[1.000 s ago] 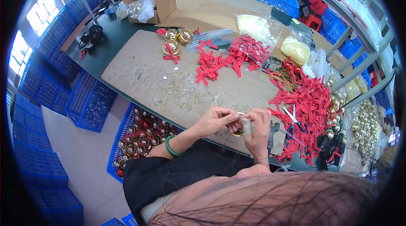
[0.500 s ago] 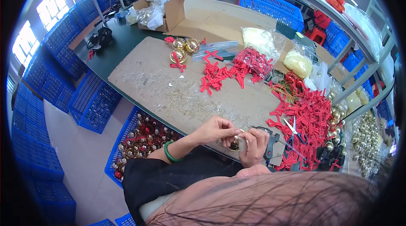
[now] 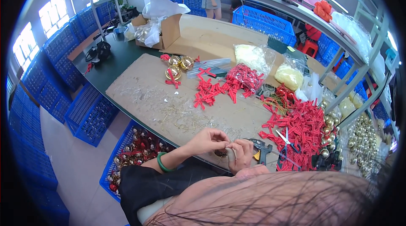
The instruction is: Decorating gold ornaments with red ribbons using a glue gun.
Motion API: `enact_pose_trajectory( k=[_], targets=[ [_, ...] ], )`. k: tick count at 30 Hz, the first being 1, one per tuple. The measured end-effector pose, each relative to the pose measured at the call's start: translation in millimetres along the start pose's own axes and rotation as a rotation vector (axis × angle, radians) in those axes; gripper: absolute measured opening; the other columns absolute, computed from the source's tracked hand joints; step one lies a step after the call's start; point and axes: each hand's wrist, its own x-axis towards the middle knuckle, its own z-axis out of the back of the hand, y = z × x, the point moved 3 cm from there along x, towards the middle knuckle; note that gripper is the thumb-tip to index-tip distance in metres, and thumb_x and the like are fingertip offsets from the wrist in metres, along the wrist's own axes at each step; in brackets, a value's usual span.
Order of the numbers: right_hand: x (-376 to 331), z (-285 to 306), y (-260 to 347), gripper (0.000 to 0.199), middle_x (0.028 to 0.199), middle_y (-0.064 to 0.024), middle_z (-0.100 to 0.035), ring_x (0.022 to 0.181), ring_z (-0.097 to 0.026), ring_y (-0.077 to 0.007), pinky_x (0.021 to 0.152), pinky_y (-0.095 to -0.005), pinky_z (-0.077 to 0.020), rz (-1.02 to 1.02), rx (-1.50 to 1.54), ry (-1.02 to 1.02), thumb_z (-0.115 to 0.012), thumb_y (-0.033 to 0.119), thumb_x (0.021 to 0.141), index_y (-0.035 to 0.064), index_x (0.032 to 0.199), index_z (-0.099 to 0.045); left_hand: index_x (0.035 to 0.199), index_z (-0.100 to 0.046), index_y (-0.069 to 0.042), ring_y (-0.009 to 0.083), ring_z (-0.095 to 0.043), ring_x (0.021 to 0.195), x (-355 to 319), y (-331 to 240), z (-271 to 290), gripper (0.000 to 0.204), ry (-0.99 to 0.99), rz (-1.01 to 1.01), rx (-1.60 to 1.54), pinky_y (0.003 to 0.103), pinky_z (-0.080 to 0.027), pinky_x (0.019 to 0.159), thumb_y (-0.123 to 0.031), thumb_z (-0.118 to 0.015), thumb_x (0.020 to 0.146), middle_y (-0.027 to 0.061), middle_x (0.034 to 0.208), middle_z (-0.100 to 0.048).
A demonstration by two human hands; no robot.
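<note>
Both of my hands meet close to the table's near edge. With thumb and fingers pinched, my left hand (image 3: 208, 141) grips something too small to make out; a green bangle (image 3: 163, 162) circles that wrist. My right hand (image 3: 242, 154) is closed with its fingertips against the left ones. Between and below them a shiny gold ball ornament (image 3: 220, 153) shows partly, in the right hand's hold and mostly hidden by the fingers. Just right of that hand lies a glue gun (image 3: 263, 152). Open-bladed scissors (image 3: 287, 139) rest on a heap of red ribbon bows (image 3: 306, 120).
Three gold balls with red bows (image 3: 173, 73) lie farther back on the cardboard (image 3: 139, 82). More bows (image 3: 207, 93) and bags of pale filling (image 3: 253, 59) sit beyond. A blue crate (image 3: 111, 158) of ornaments stands by the near edge. Metal shelf posts (image 3: 359, 88) rise at right.
The whole view has shifted, so the table appears lower and a little left. My hands keep their pinched pose together; the ball between them shows less.
</note>
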Motion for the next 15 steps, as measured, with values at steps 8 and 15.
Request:
enact_pose_trajectory(
  k=[8,15],
  targets=[
    [-4,-2,-11,0.021,0.108,-0.0168,-0.059,0.098,-0.060,-0.0286,0.083,-0.0392,-0.0507,-0.010,0.042,-0.135,-0.072,0.003,0.084,0.0030,0.102,-0.062,0.107,-0.069,-0.001,0.0243,-0.068,0.081,-1,-24,-22,0.021,-0.108,-0.671,0.817,0.035,-0.055,0.071,-0.003,-0.071,0.086,0.0111,0.095,-0.067],
    [-24,-12,-18,0.013,0.101,-0.0088,-0.061,0.085,-0.059,-0.0115,0.071,-0.0235,-0.0495,-0.405,0.778,-0.214,-0.062,0.007,0.100,0.0036,0.110,-0.055,0.105,-0.069,0.000,0.0263,-0.066,0.086,0,-28,-27,0.025,0.012,-1.207,1.003,0.036,-0.054,0.070,-0.003,-0.077,0.081,0.0112,0.101,-0.064]
  ],
)
